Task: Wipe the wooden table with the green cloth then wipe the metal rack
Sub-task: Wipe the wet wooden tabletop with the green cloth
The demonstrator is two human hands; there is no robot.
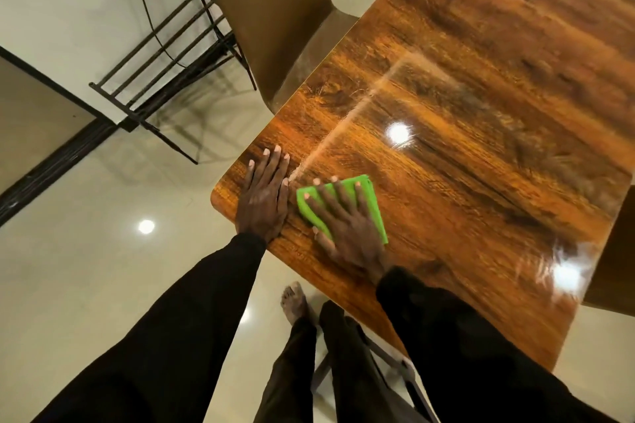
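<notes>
1. Head view: the folded bright green cloth (376, 213) lies on the glossy brown wooden table (481, 113), near its rounded left corner.
2. The right hand (347, 223) presses it flat, fingers straight and spread.
3. The left hand (263, 196) rests flat at that corner, fingers straight and close together, just beside the cloth.
4. The dark barred metal rack (113, 101) stands on the floor, well apart from the table, behind a tan moulded chair (271, 10).

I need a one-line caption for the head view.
Right hand presses the folded green cloth flat on the wooden table; left hand rests beside it near the corner.
</notes>
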